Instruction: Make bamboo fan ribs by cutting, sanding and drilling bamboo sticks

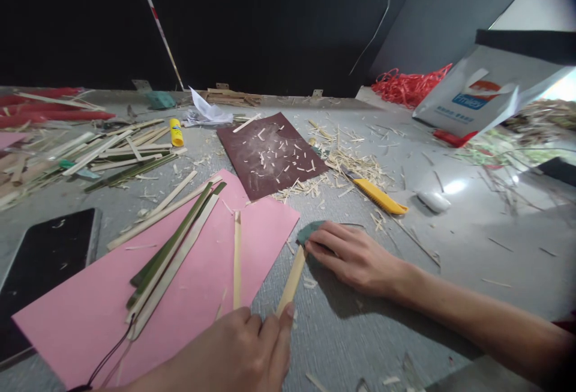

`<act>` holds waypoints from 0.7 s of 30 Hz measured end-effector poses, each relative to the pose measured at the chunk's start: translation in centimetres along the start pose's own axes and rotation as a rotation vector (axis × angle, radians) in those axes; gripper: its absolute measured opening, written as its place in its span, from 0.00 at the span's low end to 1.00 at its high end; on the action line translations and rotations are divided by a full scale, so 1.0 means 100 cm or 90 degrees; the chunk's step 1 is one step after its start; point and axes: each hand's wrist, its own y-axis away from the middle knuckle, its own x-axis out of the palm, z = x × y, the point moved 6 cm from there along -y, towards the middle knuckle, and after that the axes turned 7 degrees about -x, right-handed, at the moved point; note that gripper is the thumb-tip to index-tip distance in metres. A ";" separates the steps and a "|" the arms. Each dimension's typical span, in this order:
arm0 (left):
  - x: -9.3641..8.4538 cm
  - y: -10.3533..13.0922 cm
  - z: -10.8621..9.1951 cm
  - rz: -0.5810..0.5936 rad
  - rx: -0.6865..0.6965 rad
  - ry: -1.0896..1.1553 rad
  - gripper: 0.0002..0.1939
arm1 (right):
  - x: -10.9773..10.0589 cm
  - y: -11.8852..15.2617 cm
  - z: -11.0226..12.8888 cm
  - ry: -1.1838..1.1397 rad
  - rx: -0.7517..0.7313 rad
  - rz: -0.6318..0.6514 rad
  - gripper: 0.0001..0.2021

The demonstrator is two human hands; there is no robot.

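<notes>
Two grips: left hand [252,341] around pale strip [293,278], right hand [355,257] around part-hidden teal piece [308,231]

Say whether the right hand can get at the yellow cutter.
Probably yes: the yellow cutter lies beyond the right hand, nothing bulky between them, though that hand would likely first release the green piece.

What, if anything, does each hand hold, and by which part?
Left hand: a pale strip, by its near end. Right hand: touching a teal piece; grip unclear.
</notes>
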 end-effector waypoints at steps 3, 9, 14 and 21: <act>-0.001 -0.001 0.000 0.016 -0.003 0.009 0.25 | -0.002 -0.006 0.018 -0.033 -0.033 -0.011 0.18; -0.003 -0.001 0.000 0.016 0.006 0.014 0.23 | 0.002 -0.007 0.012 -0.054 -0.003 -0.005 0.18; -0.001 0.002 -0.001 0.003 0.029 -0.007 0.24 | 0.003 0.001 -0.010 0.014 0.023 -0.008 0.15; -0.001 0.000 0.001 0.030 0.037 -0.018 0.24 | -0.002 0.005 -0.006 0.029 0.112 -0.067 0.14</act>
